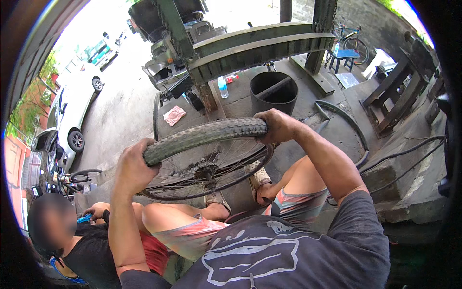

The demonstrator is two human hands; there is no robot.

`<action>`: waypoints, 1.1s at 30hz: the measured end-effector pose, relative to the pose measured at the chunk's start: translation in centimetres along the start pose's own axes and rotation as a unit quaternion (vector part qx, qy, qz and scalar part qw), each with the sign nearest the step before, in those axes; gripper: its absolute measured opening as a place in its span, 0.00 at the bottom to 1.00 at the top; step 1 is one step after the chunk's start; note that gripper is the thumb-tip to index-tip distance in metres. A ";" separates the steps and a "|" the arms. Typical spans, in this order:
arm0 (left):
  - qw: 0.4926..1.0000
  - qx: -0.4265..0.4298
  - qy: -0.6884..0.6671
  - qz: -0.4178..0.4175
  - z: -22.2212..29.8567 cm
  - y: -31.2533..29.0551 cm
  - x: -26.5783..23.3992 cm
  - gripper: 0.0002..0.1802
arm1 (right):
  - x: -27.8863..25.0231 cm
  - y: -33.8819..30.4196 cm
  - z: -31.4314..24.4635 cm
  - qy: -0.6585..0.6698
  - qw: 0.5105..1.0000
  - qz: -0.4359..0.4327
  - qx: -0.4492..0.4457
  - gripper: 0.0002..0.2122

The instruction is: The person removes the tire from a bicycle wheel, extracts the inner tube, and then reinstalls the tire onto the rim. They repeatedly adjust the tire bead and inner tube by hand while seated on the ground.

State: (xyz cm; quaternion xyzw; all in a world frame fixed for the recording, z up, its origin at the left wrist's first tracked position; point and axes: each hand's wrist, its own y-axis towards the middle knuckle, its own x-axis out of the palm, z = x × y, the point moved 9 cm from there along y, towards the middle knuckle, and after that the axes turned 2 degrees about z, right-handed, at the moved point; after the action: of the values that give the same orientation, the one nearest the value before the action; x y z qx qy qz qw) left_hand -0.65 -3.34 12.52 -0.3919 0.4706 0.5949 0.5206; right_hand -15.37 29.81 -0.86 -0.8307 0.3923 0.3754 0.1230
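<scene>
A bicycle wheel with a knobbly tyre point(204, 137) is held up in front of my knees, its spokes and sprocket hub point(207, 174) facing me. My left hand point(134, 164) is closed around the tyre's left end. Opposite it, my right hand point(275, 126) grips the tyre's right end. Along the upper side the tyre bulges up, apart from the thin rim point(240, 182) that shows along the lower side. Both thumbs press on the rubber. Part of the wheel's far side is hidden behind the tyre.
Beyond the wheel stand a dark round bucket point(274, 91), a water bottle point(223, 87) and a pink cloth point(174, 115) on the ground. A heavy steel frame point(260, 48) rises behind. A loose tyre point(344, 120) lies right. Another person point(91, 241) sits close at my left.
</scene>
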 end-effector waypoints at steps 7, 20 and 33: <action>0.993 0.111 -0.021 -0.046 5.0 1.3 -3.9 0.50 | -2.4 0.5 -10.9 -0.087 0.994 0.030 -0.063 0.11; 0.995 0.091 -0.037 -0.020 4.6 2.8 4.2 0.26 | 1.2 2.4 -18.1 -0.238 0.929 0.142 -0.245 0.35; 0.986 0.124 -0.084 -0.069 3.1 4.9 3.9 0.33 | 2.3 -5.5 -1.8 0.018 0.988 0.120 0.090 0.17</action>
State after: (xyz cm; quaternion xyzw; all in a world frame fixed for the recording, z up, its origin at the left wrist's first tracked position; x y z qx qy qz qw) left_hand -5.97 0.55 10.32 -0.3048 0.4673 0.5257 0.6421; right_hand -9.38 31.29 -1.80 -0.7698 0.5235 0.3353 0.1447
